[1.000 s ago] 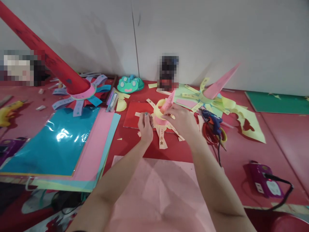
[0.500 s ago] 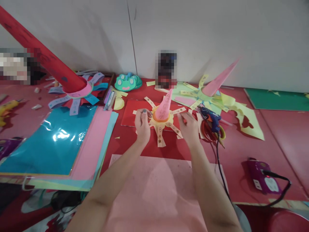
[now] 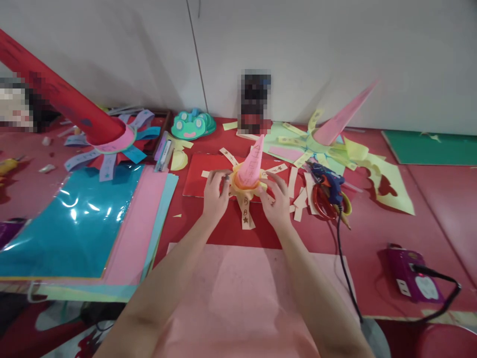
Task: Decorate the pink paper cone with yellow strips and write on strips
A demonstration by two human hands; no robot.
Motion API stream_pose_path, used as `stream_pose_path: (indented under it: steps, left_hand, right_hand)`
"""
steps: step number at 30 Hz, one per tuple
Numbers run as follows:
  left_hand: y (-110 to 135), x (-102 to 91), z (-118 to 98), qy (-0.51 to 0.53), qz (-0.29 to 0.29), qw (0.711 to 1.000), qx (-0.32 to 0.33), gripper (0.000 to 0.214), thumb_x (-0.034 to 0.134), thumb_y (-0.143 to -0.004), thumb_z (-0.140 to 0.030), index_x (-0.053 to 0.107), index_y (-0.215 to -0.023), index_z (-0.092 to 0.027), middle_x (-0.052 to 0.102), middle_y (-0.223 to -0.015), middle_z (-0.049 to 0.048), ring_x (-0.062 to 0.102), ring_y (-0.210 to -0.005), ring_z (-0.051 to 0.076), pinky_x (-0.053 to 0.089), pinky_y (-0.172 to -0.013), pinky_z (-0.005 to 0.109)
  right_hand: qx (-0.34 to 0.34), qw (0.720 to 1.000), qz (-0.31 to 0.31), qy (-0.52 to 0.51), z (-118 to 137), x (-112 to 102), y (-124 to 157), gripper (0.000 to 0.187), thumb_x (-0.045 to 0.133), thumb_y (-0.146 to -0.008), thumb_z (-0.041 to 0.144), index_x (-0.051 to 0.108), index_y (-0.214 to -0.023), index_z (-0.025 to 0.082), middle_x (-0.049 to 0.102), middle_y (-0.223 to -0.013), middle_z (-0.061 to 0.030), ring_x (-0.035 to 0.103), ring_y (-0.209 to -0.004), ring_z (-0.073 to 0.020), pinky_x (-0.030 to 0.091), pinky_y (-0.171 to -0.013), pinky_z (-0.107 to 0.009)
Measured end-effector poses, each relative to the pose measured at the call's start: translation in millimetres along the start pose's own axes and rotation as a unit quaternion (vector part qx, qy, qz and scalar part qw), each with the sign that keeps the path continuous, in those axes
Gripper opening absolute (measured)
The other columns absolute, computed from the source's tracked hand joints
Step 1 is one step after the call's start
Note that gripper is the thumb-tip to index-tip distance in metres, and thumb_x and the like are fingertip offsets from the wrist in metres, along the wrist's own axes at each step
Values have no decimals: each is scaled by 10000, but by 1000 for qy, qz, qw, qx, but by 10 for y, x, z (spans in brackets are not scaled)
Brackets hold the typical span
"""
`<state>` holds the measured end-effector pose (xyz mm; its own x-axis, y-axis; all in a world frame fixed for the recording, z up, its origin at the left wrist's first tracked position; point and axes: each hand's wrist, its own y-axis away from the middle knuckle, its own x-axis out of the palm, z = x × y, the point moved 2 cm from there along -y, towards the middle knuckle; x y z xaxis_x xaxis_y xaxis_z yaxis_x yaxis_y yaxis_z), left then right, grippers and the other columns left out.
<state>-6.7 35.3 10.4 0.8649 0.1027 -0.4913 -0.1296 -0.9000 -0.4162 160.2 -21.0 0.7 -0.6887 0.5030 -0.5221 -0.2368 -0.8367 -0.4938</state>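
- Pink cone stands upright toward the tabletop's far edge.
- Left hand and right hand flank it, each grip unclosed, fingertips pressing its base strips.
- Uneven pressure could tip it.

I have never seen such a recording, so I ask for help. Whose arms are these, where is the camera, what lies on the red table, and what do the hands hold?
No machine: a person works with bare hands, filmed by one camera on their head looking down. The left hand and the right hand touch the yellow foot of a small pink cone, one on each side; whether they pinch it is unclear. Paper strips spread around it. On the red table also lie a glue gun at the right, coloured sheets at the left, a frog mask and a large red cone behind.
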Motion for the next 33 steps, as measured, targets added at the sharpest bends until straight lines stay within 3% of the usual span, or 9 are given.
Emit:
stream_pose_path:
  steps: [4, 10, 15, 21, 33]
  left_hand:
    - [31, 26, -22, -20, 13, 999, 29, 208, 451, -764, -46, 536, -850, -216, 506, -1134, 45, 492, -1083, 170, 435, -917, 355]
    - [64, 97, 23, -65, 99, 992, 48, 190, 524, -698, -60, 543, -813, -210, 410, -1290, 57, 428, -1157, 219, 405, -950, 412]
    - [52, 127, 37, -96, 126, 985, 74, 112, 546, -702, -101, 536, -749, -201, 411, -1283, 68, 412, -1172, 233, 350, -993, 454]
    - [65, 137, -7, -141, 158, 973, 88, 129, 588, -693, -166, 546, -806, -211, 341, -1359, 79, 280, -1290, 273, 173, -1077, 526]
    - [52, 134, -8, -159, 144, 973, 90, 96, 589, -701, -181, 548, -778, -219, 428, -1281, 60, 345, -1250, 258, 164, -1088, 528]
  right_hand:
    - [-18, 1000, 9, 7, 43, 15, 37, 167, 482, -828, 239, 561, -976, 241, 474, -1284, -82, 433, -1215, -218, 396, -985, -470]
    - [-22, 999, 26, 21, 21, 38, 34, 121, 461, -810, 201, 532, -906, 226, 422, -1334, -82, 349, -1285, -240, 375, -995, -507]
    - [-23, 999, 26, 21, -14, 50, 30, 74, 486, -787, 183, 522, -840, 221, 433, -1317, -83, 339, -1288, -236, 374, -997, -492]
    - [-16, 999, 22, 22, -40, 50, 33, 58, 495, -790, 187, 515, -832, 222, 439, -1298, -90, 363, -1267, -230, 378, -989, -487]
    - [-9, 1000, 19, 16, -27, 49, 34, 44, 491, -790, 196, 517, -815, 221, 446, -1285, -91, 380, -1252, -229, 380, -984, -484]
